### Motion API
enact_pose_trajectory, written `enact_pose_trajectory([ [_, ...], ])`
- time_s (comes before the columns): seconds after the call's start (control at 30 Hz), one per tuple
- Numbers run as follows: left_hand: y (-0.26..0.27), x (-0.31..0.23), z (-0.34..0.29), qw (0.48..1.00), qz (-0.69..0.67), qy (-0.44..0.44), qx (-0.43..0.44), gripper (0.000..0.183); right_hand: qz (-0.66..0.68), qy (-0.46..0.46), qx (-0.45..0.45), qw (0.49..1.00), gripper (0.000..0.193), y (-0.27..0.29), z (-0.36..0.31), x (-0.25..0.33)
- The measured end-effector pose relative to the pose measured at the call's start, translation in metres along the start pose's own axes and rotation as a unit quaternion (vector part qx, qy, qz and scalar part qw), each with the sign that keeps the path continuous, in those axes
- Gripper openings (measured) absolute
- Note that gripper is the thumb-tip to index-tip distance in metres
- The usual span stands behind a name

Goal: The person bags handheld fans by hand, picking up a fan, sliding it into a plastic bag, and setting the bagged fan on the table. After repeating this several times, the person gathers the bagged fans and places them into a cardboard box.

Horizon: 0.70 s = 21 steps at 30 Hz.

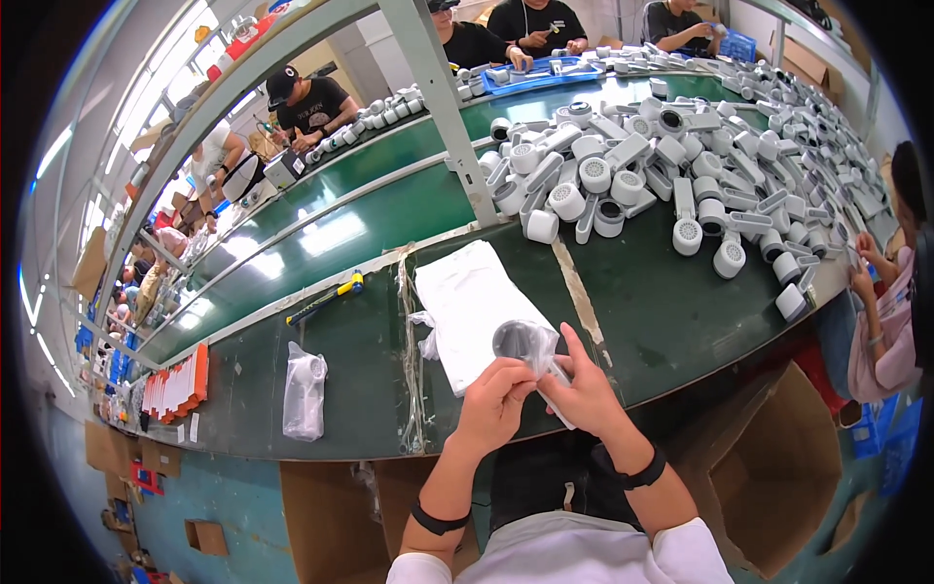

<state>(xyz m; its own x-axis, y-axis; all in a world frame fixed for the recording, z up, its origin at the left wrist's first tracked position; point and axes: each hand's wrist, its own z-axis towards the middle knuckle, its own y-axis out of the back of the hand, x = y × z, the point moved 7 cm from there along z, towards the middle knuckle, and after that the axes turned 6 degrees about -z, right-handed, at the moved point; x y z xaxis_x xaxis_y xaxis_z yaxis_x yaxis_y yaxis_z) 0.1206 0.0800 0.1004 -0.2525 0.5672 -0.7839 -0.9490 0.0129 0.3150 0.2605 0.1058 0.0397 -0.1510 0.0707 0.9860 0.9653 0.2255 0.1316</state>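
Note:
In front of me, a grey-white handheld device [508, 337] with a round head and a straight handle is partly inside a clear plastic bag [542, 343]. My right hand [587, 394] is closed around the handle, its index finger raised along the bag. With fingers pinched together, my left hand [494, 402] grips the bag beside the handle, just below the head. Under and beyond them lies a stack of flat white bags [472, 292]. To the left, another device in a clear bag [305, 389] rests on the dark green bench [365, 355].
A large heap of similar devices [623, 156] covers the bench at the right. A yellow-and-black tool [326, 298] and orange-edged cards [177, 384] lie left. A metal post [443, 107] rises beyond the bags. Open cardboard boxes [769, 467] stand below; several co-workers sit around.

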Motion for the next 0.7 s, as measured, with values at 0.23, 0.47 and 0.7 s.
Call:
enact_pose_trajectory([
  [0.23, -0.024, -0.014, -0.007, 0.992, -0.032, -0.022, 0.120, 0.012, 0.039, 0.128, -0.065, 0.989, 0.061, -0.001, 0.021, -0.001],
  [0.47, 0.024, 0.018, -0.023, 0.959, -0.241, 0.083, -0.120, 0.030, 0.181, 0.127, -0.043, 0.974, 0.027, -0.009, 0.014, 0.008],
  [0.7, -0.024, 0.039, -0.040, 0.801, -0.501, 0.298, -0.135, 0.045, 0.058, 0.234, -0.137, 0.961, 0.026, -0.031, -0.006, 0.048],
])
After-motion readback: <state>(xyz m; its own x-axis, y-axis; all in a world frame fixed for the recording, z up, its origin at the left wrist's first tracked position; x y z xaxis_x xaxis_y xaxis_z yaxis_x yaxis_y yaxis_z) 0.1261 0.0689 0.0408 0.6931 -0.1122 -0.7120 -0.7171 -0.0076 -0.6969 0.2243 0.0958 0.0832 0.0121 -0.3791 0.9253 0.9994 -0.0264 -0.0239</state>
